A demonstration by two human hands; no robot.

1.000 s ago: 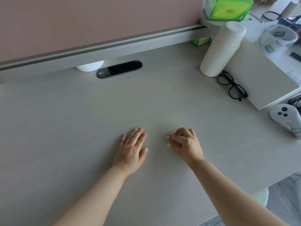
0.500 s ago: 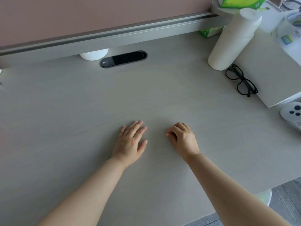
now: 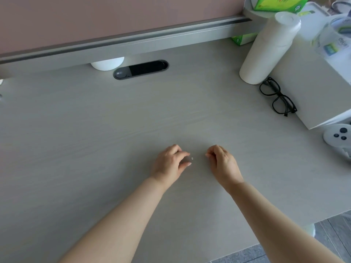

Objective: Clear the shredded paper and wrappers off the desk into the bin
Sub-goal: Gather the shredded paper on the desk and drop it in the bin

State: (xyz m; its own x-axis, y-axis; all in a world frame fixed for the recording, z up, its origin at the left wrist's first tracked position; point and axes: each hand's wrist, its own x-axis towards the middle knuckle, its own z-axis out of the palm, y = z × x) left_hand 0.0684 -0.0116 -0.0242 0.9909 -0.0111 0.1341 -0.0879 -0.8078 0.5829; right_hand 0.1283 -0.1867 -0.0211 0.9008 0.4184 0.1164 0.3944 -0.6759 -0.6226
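Note:
A tiny white paper scrap [image 3: 192, 158] lies on the pale grey desk [image 3: 95, 139] between my two hands. My left hand [image 3: 171, 162] rests on the desk just left of the scrap, fingers curled, with thumb and forefinger a little apart and their tips almost at it. My right hand [image 3: 221, 160] sits a short way to the right of the scrap, its fingers curled shut against the thumb; nothing shows inside it. No other shredded paper or wrappers are visible on the desk.
A white bottle [image 3: 266, 54], black glasses [image 3: 277, 97], a grey board [image 3: 313, 88] and a white controller [image 3: 338, 137] crowd the right side. A cable slot [image 3: 140, 69] and a white dome [image 3: 107, 63] lie by the pink partition. A pale round object [image 3: 311, 229] shows below the desk edge.
My left hand has gone from flat on the desk to curled, its fingertips drawn in beside the scrap. My right hand stays curled. The view has shifted slightly.

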